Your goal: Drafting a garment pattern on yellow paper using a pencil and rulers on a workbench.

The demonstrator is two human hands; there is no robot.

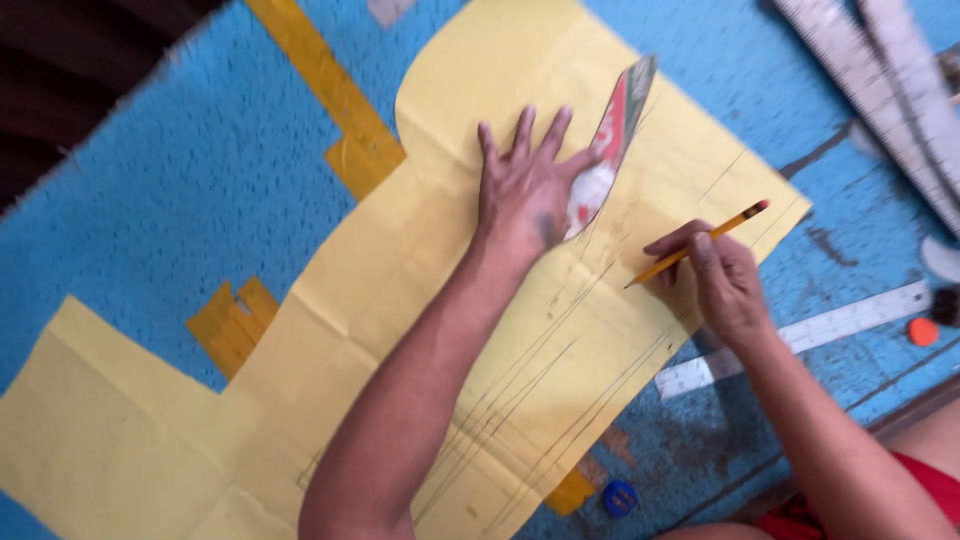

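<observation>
A large yellow paper pattern (360, 300) with pencil lines lies on a blue surface. My left hand (525, 185) presses flat on it, fingers spread, holding down a curved red-and-white template (610, 140) at its lower end. My right hand (720, 275) grips a yellow pencil (700, 242), its tip touching the paper just right of the template.
A white straight ruler (810, 335) lies under my right wrist. Large grey rulers (880, 80) sit at the top right. An orange cap (922, 331) and a blue sharpener (619, 497) lie on the blue surface (200, 170). Yellow tape strips (335, 95) are stuck beside the paper.
</observation>
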